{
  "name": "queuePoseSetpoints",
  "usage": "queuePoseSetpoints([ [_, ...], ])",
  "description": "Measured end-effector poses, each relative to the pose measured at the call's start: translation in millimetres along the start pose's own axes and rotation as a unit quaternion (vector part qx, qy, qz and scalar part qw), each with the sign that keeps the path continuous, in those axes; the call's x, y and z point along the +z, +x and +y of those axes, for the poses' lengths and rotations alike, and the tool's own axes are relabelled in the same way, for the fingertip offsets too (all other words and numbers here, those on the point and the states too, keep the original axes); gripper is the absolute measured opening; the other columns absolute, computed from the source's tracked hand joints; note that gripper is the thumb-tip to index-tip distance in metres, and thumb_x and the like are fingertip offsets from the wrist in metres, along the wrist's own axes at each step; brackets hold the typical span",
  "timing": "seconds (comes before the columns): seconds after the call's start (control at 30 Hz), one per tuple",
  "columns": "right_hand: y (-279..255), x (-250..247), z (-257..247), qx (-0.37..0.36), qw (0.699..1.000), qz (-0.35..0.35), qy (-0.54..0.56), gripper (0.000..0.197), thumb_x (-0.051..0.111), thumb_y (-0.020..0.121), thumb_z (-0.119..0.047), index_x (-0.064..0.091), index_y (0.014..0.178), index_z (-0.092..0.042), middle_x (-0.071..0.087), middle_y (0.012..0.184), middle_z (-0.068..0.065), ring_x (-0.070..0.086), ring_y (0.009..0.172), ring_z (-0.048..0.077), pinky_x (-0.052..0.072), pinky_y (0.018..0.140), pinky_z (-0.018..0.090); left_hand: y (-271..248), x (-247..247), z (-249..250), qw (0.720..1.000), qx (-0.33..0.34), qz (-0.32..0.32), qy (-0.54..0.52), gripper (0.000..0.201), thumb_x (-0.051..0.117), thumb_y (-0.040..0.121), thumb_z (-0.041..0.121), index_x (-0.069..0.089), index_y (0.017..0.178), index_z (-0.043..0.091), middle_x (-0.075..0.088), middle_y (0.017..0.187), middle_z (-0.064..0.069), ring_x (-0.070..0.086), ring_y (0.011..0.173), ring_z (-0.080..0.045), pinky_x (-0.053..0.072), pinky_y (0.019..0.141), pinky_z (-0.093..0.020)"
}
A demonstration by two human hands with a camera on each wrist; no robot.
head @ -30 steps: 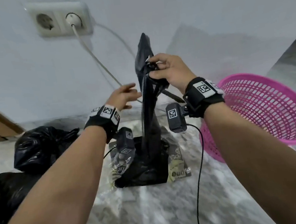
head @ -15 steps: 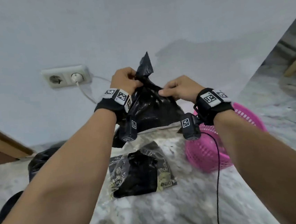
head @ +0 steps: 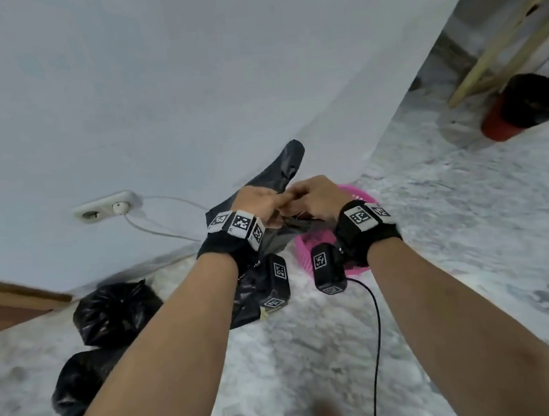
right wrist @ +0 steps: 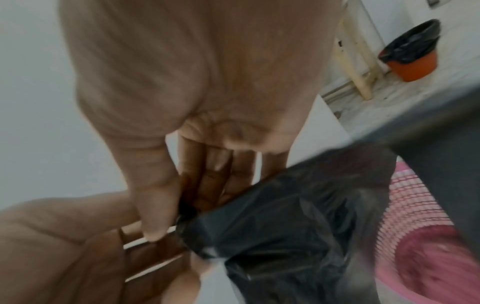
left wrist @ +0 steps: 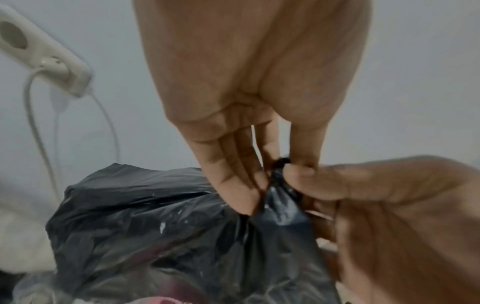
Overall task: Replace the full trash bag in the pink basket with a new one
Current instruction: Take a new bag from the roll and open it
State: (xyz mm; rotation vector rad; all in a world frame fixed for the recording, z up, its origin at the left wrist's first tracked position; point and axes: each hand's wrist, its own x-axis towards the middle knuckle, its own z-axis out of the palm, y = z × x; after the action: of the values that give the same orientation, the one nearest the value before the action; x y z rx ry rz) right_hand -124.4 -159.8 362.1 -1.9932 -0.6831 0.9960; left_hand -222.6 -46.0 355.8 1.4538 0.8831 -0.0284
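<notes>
A new black trash bag (head: 283, 170) hangs in the air in front of the wall, partly spread. My left hand (head: 259, 199) and right hand (head: 315, 193) meet at its edge, and both pinch the thin plastic between thumb and fingers. In the left wrist view the left hand (left wrist: 275, 176) pinches a bunched bit of the bag (left wrist: 155, 216). The right hand (right wrist: 182, 207) pinches the same edge of the bag (right wrist: 272, 226) beside it. The pink basket (head: 356, 196) stands on the floor just behind my right wrist, mostly hidden. In the right wrist view the basket (right wrist: 415, 216) lies below the bag. The full tied black bag (head: 115, 310) sits on the floor at the left.
A wall socket (head: 105, 209) with a white cable is at the left. A red bin lined in black (head: 521, 107) and wooden legs (head: 501, 35) stand at the far right. A pack of bags (head: 242, 304) lies under my left wrist. A black cable (head: 375, 332) hangs from my right wrist.
The bag came up off the pack on the floor. My hands, apart on the bag half a second ago, have come together at its edge, nearer the pink basket.
</notes>
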Motion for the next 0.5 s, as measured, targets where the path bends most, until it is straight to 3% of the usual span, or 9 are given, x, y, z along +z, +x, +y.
queuePoseSetpoints([
  [0.1, -23.9, -27.1, 7.4, 0.030, 0.998, 0.017, 0.047, 0.018, 0.079, 0.074, -0.003, 0.075, 0.082, -0.018, 0.073, 0.072, -0.003, 0.068, 0.065, 0.008, 0.053, 0.071, 0.024, -9.9, 22.7, 16.2, 0.997, -0.018, -0.058, -0.043, 0.011, 0.071, 0.083, 0.007, 0.064, 0.079, 0.000, 0.065, 0.085, -0.019, 0.069, 0.061, -0.021, 0.062, 0.061, -0.034],
  [0.17, -36.8, -45.0, 16.2, 0.042, 0.996, 0.038, 0.070, 0.016, 0.082, 0.072, -0.006, 0.073, 0.079, -0.018, 0.072, 0.069, -0.002, 0.066, 0.058, 0.008, 0.051, 0.065, 0.024, -16.6, 41.7, 26.2, 0.998, -0.019, -0.062, -0.026, 0.006, 0.067, 0.086, 0.004, 0.064, 0.084, -0.001, 0.065, 0.092, -0.021, 0.068, 0.064, -0.024, 0.061, 0.056, -0.033],
  [0.3, -56.1, -75.3, 34.3, 0.093, 0.974, 0.050, 0.200, 0.024, 0.085, 0.069, -0.011, 0.065, 0.082, -0.015, 0.068, 0.083, 0.012, 0.069, 0.063, 0.023, 0.060, 0.066, 0.043, -23.5, 85.6, 44.9, 0.997, 0.000, -0.039, 0.067, 0.019, 0.064, 0.087, 0.004, 0.065, 0.069, 0.011, 0.064, 0.079, -0.017, 0.061, 0.063, -0.026, 0.060, 0.068, -0.044],
  [0.4, -69.4, -99.5, 43.1, 0.123, 0.942, 0.067, 0.304, 0.023, 0.070, 0.088, -0.015, 0.064, 0.109, -0.007, 0.058, 0.073, 0.008, 0.058, 0.048, 0.015, 0.056, 0.047, 0.030, -19.0, 109.5, 59.9, 0.991, -0.033, -0.125, 0.032, 0.021, 0.055, 0.089, -0.009, 0.061, 0.074, 0.006, 0.066, 0.070, -0.013, 0.066, 0.053, -0.020, 0.060, 0.058, -0.035],
  [0.5, -77.6, -123.9, 58.7, 0.133, 0.956, 0.086, 0.247, 0.010, 0.070, 0.088, -0.021, 0.067, 0.096, -0.017, 0.062, 0.066, -0.001, 0.054, 0.048, 0.013, 0.048, 0.044, 0.025, -11.8, 128.1, 70.3, 0.985, -0.031, -0.169, 0.006, 0.016, 0.048, 0.087, -0.019, 0.057, 0.086, -0.006, 0.060, 0.074, -0.016, 0.067, 0.057, -0.019, 0.061, 0.058, -0.030],
])
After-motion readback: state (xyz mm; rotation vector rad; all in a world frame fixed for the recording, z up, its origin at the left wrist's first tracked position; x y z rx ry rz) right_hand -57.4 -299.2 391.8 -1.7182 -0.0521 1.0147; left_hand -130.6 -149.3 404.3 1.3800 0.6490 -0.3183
